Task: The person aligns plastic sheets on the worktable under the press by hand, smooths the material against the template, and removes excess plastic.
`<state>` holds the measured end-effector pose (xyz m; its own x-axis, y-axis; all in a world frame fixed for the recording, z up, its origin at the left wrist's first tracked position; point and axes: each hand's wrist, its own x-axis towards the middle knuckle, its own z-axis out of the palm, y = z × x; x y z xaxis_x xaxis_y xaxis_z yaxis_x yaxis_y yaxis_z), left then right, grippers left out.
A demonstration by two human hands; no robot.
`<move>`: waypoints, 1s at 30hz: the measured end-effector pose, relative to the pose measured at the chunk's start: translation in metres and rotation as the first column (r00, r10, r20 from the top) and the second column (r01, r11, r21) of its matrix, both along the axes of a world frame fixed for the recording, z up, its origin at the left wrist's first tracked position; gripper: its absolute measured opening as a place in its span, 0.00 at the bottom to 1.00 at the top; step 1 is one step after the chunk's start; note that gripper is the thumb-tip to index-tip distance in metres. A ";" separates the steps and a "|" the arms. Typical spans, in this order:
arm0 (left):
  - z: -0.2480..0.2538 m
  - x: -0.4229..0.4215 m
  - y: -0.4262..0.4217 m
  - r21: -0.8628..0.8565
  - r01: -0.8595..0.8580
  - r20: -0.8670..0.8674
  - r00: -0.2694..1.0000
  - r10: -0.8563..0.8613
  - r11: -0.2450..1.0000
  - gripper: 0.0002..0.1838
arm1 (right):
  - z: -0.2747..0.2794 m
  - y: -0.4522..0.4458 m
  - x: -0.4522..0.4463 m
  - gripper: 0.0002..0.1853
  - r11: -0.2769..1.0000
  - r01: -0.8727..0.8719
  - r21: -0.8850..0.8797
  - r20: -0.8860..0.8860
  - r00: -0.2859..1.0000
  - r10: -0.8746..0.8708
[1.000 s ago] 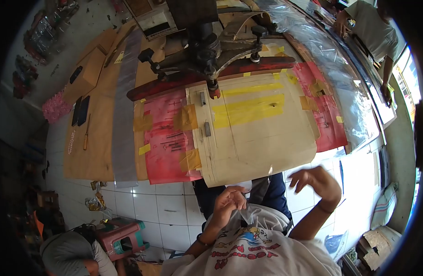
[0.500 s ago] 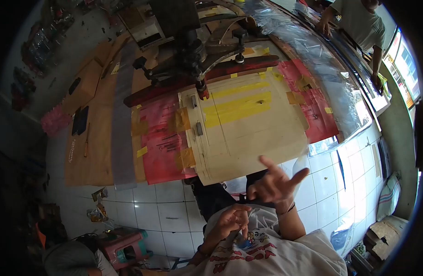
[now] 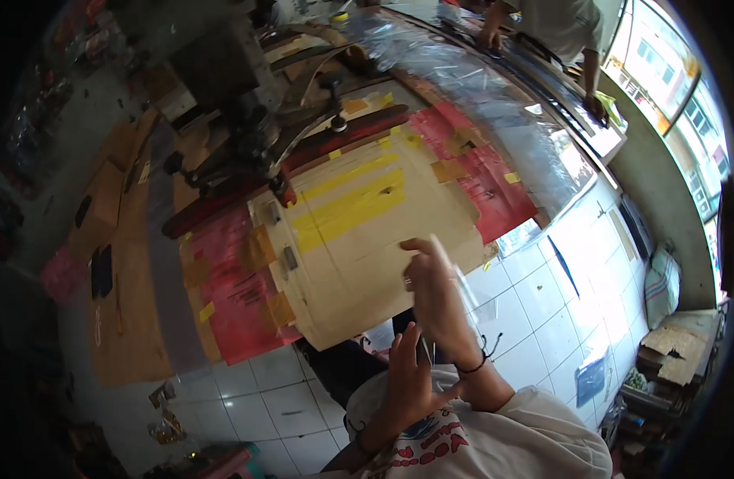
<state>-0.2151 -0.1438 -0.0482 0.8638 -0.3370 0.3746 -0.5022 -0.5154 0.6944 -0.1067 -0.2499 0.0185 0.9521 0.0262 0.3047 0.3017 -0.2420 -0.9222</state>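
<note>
My right hand point(image 3: 437, 295) is raised in front of the tan board's near edge, slightly blurred, its fingers apart and somewhat bent. Lower and to the left, my left hand point(image 3: 411, 379) is held up before my shirt with its fingers spread. I see nothing held in either one, and the two hands are close together. Beyond them lies the tan board point(image 3: 359, 275), with yellow tape strips point(image 3: 351, 211) across it and small grey blocks at its left side. Red sheets point(image 3: 243, 299) flank it, fixed with brown tape.
A dark machine head point(image 3: 255, 136) with knobs and a long red bar point(image 3: 215, 211) stands over the board. Clear plastic sheeting point(image 3: 463, 88) covers the table's right side, where another person's hand point(image 3: 491, 38) rests. A white sack point(image 3: 662, 283) is on the tiled floor.
My right hand has turned, its spread thumb and fingers now drawn closer. My left hand has risen with its fingers straightening. The view has swung, shifting the table leftward.
</note>
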 end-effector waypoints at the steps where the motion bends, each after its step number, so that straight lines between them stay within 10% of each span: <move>1: -0.015 0.000 -0.002 -0.080 0.060 -0.096 0.993 -0.068 0.995 0.46 | 0.004 0.005 0.003 0.31 0.996 -0.016 -0.093 0.022 1.000 0.018; 8: -0.027 0.000 -0.012 -0.407 -0.081 -0.225 0.974 -0.014 0.910 0.26 | -0.007 0.010 0.016 0.21 0.995 -0.036 -0.091 0.134 0.990 0.048; 11: -0.023 0.013 -0.007 -0.685 -0.269 -0.413 0.909 -0.056 0.677 0.22 | 0.010 0.000 0.013 0.24 0.990 -0.134 -0.038 -0.169 0.977 0.126; 15: 0.014 0.041 0.025 -0.779 -0.360 -0.525 0.822 -0.221 0.514 0.21 | -0.001 -0.004 0.013 0.34 0.841 -0.277 0.465 -0.136 0.916 0.378; 30: -0.082 0.032 0.049 -0.418 0.001 -0.723 0.605 -0.333 0.908 0.18 | -0.001 0.005 0.111 0.18 0.911 -0.052 -0.410 -0.089 0.996 0.017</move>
